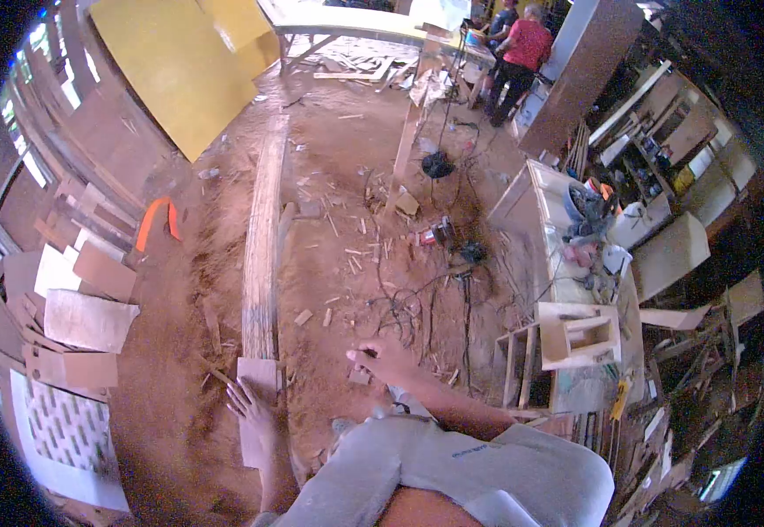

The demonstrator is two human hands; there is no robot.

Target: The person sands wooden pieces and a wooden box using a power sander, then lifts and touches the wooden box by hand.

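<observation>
Fingers spread, my left hand (252,411) lies flat on a pinkish-brown board (259,376). That board rests over the near end of a long, striped stack of wood strips (263,237) running away from me across the dusty floor. To the right, my right hand (373,358) is held above the floor with its fingers curled together. Whatever may be between those fingers is too small to make out. A small wood block (360,376) shows just below it.
Yellow sheets (171,70) lean at the upper left. A red power tool (434,235) and cables lie on the littered floor. A cluttered workbench (557,211) runs along the right. Two people stand at the back right. An orange strip (146,224) is at left.
</observation>
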